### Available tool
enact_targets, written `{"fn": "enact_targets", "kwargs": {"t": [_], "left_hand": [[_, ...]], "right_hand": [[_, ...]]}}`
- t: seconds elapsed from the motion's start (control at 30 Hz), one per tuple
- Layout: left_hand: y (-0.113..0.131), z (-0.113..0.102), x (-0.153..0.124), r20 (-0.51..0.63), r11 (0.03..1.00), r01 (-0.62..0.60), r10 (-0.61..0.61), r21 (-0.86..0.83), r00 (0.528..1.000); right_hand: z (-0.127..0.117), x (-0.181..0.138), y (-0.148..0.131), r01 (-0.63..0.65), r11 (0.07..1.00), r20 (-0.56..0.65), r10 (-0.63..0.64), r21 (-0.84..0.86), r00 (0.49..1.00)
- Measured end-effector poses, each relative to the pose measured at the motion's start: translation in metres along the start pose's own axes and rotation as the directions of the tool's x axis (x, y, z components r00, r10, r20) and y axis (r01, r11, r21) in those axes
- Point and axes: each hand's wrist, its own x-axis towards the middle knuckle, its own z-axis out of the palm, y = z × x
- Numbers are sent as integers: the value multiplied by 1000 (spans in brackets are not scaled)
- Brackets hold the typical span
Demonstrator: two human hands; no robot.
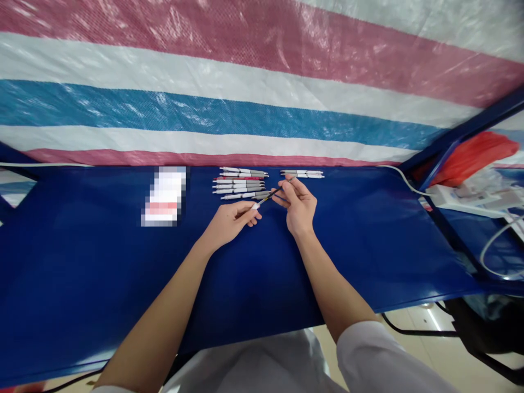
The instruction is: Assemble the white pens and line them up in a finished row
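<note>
My left hand (235,218) is closed on a white pen barrel (255,206), most of which the fingers hide. Out of the barrel's end runs a thin dark pen refill (273,193), slanting up to the right. Its far end is pinched between the thumb and fingers of my right hand (299,204). Just beyond my hands lies a group of several white and grey pens (239,185), side by side, with a red one among them. Behind my right hand, a smaller set of white pens (303,173) rests near the back edge.
A blue covered table (123,284) spans the view. A blurred-out white and red item (164,196) lies to the left. Striped plastic sheeting (245,82) hangs behind. At right are a red plastic bag (470,158), a white power strip (466,201) and cables beside a blue frame.
</note>
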Motion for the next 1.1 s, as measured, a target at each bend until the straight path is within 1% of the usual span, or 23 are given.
{"fn": "enact_targets", "kwargs": {"t": [0.1,0.17,0.3,0.37,0.43,0.53,0.67,0.9,1.1], "left_hand": [[2,-2,0,-20,995,34,-36,-94,999],[3,-3,1,-55,978,57,-70,-201,996],[0,-6,3,-136,885,87,-166,-457,977],[-2,-7,5,-158,846,87,-197,-526,968],[-5,-9,6,-170,821,69,-199,-567,965],[-5,-9,7,-177,792,44,-190,-609,966],[-1,-8,6,-175,774,37,-189,-632,966],[-2,-7,5,-179,815,44,-179,-578,968],[-4,-6,7,-203,822,24,-169,-569,965]], "right_hand": [[-4,6,0,-11,999,-84,14,33,996],[-6,8,0,-20,999,-100,23,32,995],[-5,7,3,-48,998,-30,47,-32,998],[-3,5,5,-66,996,19,67,-54,998],[-1,2,6,-76,995,67,80,-64,995],[1,0,7,-77,993,121,87,-85,989],[3,-2,7,-68,990,159,88,-127,983],[5,-4,8,-61,990,207,87,-131,974],[5,-3,7,-61,990,208,87,-127,974]]}}
